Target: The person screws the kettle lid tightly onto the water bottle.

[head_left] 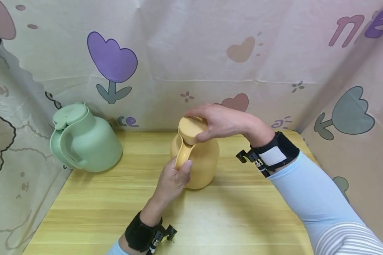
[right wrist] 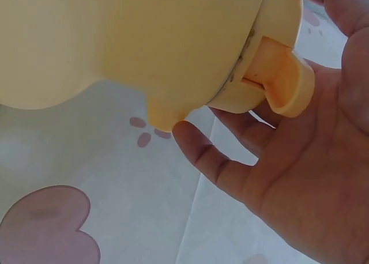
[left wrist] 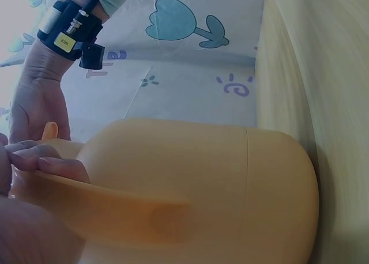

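Observation:
A yellow jug [head_left: 206, 164] stands upright on the wooden table. My left hand [head_left: 170, 182] grips its handle [head_left: 183, 156], with the thumb lying along it. Over the jug's mouth, my right hand [head_left: 226, 122] holds the round yellow lid [head_left: 190, 129] between thumb and fingers. In the right wrist view the lid [right wrist: 230, 97] sits against the neck with a thin dark seam between them, and its curved tab [right wrist: 294, 91] points toward the palm. One fingertip is close to the spout [right wrist: 164, 115]. The left wrist view shows fingers [left wrist: 57, 163] wrapped over the handle [left wrist: 104, 209].
A green jug [head_left: 94, 145] with a closed lid stands at the table's back left. A printed cloth [head_left: 178, 46] hangs behind and on both sides of the wooden table [head_left: 115, 212].

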{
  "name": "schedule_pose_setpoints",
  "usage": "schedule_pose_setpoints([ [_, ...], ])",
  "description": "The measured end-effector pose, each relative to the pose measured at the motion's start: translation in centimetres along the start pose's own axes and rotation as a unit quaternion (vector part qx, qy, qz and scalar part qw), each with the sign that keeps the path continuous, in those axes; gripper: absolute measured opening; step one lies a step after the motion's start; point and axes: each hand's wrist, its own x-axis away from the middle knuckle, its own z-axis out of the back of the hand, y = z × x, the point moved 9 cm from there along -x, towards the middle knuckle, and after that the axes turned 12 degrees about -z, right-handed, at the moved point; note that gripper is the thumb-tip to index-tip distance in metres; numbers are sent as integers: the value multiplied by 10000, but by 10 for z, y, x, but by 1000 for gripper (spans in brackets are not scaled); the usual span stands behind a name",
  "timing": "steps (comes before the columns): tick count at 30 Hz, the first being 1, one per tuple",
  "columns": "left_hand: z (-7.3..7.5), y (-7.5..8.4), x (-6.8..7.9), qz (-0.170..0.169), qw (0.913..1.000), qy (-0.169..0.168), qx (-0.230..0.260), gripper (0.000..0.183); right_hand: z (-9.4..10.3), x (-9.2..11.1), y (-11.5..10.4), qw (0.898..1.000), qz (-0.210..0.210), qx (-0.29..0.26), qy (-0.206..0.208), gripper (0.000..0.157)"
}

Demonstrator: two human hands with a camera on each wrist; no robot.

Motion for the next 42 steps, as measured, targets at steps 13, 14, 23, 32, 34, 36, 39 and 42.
schedule_pose_setpoints([
  [13,0,3,1,31,10000,-5,24,23,-3,2,-2,9997,63,-63,-225,71],
  [14,0,3,0,28,10000,-12,25,23,-3,2,-2,9999,44,-42,-160,71],
  [23,1,3,1,-72,10000,0,-26,24,-3,6,-1,9971,-361,92,659,67],
  [32,1,2,0,-78,10000,10,-17,23,-2,8,3,9966,-327,-101,744,69],
  [34,2,2,1,-91,10000,18,12,23,-3,8,2,9976,-189,-116,662,67],
  [36,2,1,1,-86,10000,18,23,24,-4,7,1,9981,-76,-112,597,67],
  [39,2,1,2,-93,10000,-6,13,24,-4,7,0,9981,-12,-100,604,68],
  [42,1,0,1,-89,10000,-25,-20,24,-2,8,0,9973,-94,-101,727,67],
])
